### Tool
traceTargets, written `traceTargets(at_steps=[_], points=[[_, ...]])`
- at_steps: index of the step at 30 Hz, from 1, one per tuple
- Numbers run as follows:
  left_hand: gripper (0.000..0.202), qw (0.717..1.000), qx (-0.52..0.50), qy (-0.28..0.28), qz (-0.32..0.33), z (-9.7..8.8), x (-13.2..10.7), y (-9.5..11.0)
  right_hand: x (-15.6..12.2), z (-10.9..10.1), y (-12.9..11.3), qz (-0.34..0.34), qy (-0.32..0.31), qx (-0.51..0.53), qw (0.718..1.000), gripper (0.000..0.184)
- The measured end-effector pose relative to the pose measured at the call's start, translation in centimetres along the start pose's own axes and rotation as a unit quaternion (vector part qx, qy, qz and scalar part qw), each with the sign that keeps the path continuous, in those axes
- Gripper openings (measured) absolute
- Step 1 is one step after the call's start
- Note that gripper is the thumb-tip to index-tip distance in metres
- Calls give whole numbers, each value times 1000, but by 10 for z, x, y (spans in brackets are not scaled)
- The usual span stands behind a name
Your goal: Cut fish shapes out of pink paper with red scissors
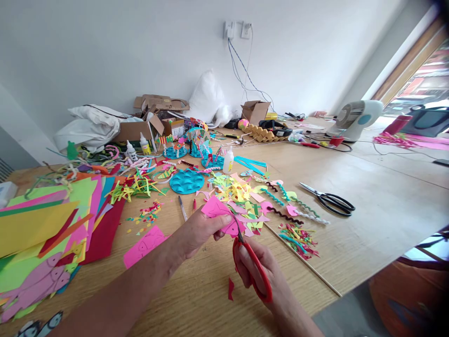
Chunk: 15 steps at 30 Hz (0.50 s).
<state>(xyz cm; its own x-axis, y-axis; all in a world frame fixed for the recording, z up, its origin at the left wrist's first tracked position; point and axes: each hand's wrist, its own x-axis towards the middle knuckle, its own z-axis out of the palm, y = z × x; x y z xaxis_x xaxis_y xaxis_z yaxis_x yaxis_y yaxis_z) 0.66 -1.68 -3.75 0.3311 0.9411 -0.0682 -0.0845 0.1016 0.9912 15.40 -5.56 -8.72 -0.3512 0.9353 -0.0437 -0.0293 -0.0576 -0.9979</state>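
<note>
My left hand (198,231) pinches a pink paper cutout (219,211) above the wooden table (379,210). My right hand (261,269) grips red-handled scissors (250,264), fingers through the loops. The blades point up into the pink paper. A small red scrap (230,288) lies on the table just below my hands. Another pink sheet (143,245) with drawn outlines lies flat to the left of my left wrist.
Stacked coloured paper (45,224) covers the left. Paper scraps and pipe cleaners (287,210) lie ahead, with black scissors (331,200) to the right. Further back are a blue disc (186,181), glue bottles (228,160), cardboard boxes (140,128) and a white fan (356,119).
</note>
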Motion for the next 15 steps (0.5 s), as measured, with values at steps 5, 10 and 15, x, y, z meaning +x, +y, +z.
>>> traceTargets(at_steps=[5,10,15], points=[[22,1000,-9,2,-1,1,1,-1,0,-1,3,-4,4,-2,1000,48],[21,1000,-8,5,7,2,1,-2,-1,0,4,-5,8,3,1000,46],[22,1000,8,4,15,2,1,-2,-1,-1,4,-8,10,-3,1000,47]])
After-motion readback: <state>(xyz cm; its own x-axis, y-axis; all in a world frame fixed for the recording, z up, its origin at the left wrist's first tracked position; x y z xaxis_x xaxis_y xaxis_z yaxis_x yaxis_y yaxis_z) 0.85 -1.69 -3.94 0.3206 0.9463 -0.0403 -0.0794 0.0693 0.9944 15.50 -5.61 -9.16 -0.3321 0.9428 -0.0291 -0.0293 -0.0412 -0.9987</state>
